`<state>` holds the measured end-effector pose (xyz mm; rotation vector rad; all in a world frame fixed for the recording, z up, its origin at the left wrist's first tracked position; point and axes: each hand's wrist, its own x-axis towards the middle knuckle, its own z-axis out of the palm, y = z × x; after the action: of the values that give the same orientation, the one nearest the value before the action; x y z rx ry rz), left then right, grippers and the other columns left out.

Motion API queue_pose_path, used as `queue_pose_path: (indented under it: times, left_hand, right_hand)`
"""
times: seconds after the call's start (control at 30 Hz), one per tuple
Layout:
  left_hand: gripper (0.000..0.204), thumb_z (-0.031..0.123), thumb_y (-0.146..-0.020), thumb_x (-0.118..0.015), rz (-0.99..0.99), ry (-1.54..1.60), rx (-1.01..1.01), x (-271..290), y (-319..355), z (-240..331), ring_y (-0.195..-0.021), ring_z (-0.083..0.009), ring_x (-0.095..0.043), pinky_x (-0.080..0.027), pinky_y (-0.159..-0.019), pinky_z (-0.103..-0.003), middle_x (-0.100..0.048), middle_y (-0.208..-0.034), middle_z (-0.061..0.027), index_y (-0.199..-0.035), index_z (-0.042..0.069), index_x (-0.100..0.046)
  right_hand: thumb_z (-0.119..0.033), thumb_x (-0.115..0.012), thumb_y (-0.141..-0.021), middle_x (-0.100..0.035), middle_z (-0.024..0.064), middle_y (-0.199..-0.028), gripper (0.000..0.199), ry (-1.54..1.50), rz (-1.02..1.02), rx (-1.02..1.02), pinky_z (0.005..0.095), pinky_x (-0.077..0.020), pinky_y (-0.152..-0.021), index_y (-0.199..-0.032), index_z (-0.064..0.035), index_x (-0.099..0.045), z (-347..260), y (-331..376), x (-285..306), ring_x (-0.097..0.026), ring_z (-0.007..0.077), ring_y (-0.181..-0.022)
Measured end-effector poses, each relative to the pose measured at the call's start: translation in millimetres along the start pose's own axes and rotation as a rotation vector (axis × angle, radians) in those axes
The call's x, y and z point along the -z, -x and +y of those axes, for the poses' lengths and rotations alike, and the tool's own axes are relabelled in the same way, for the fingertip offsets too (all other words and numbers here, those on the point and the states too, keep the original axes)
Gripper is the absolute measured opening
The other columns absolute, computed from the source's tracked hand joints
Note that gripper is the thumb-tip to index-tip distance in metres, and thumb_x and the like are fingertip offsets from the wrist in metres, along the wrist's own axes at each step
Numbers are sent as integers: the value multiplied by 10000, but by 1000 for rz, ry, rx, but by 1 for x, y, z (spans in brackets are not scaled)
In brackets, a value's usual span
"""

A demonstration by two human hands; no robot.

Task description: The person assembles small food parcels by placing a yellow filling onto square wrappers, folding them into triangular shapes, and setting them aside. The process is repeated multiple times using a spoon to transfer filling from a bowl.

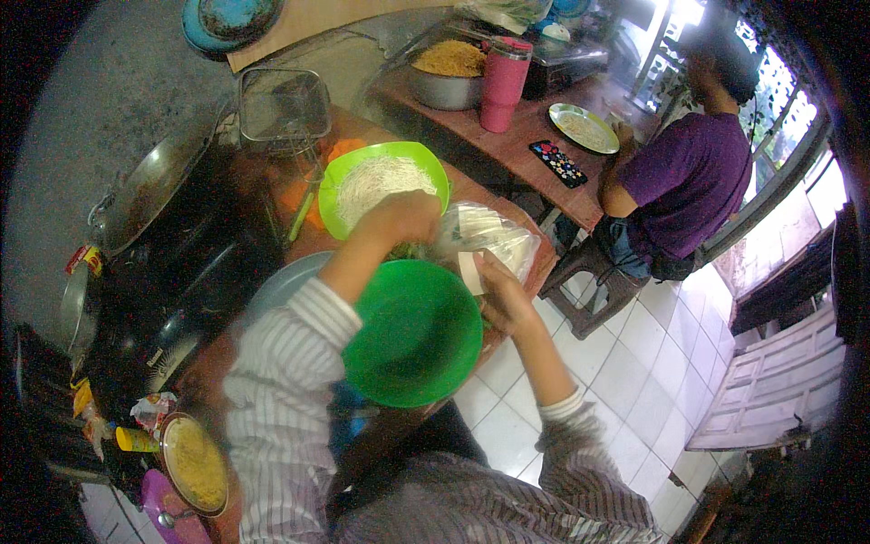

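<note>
My left hand (408,218) is closed near the right rim of a lime-green bowl (333,201) of white flour (381,184). Whatever its fingers hold is hidden. My right hand (505,296) pinches a pale, flat rectangular piece (470,273) beside a clear plastic bag (518,243) with pale contents. Just below both hands stands a deep green basin (412,335), its visible inside dark and shaded. A grey-white basin edge (288,283) shows under my left forearm.
Left are a large wok (149,195) and a wire strainer (285,106). A plate of yellow crumbs (197,462) lies lower left. On the farther table are a pink tumbler (505,86), a filled pot (444,89) and a phone (558,164). A person in purple (689,172) sits right.
</note>
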<state>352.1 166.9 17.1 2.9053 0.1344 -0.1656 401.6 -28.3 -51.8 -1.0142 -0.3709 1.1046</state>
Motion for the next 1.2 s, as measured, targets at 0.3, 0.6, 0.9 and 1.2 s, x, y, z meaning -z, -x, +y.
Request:
queue_pose_path:
  times: [0.3,0.6,0.9,1.2]
  left_hand:
    - [200,173,-708,-562,51,128,-60,37,37,-15,-731,-268,-617,-471,-702,-343,-634,-799,-150,-801,22,-654]
    - [248,190,-832,-528,261,827,-30,35,104,23,-779,-158,-604,-472,-708,-264,-640,-823,-97,-902,-31,-616]
    - [371,291,-862,-464,723,1605,191,-5,212,75,-854,-180,-599,-466,-772,-284,-619,-933,-122,-970,-45,-579]
    - [450,488,-814,-409,1065,2685,83,-83,321,123,-879,-217,-568,-431,-813,-345,-592,-975,-53,-1061,128,-519]
  right_hand:
    - [-252,-405,-909,-570,136,-1018,270,211,99,218,329,-502,-714,-1074,-40,-433,-28,48,11,-588,209,-891]
    - [-255,-426,-903,-591,56,-877,232,538,182,439,237,-455,-665,-972,-45,-495,-56,71,-25,-568,124,-778]
    - [-152,-526,-864,-604,48,-672,168,518,-206,338,195,-430,-516,-926,-2,-568,-30,82,-127,-560,67,-617]
    - [-68,-548,-824,-616,74,-840,195,738,-760,228,252,-464,-653,-1007,-3,-563,55,101,-217,-567,115,-756]
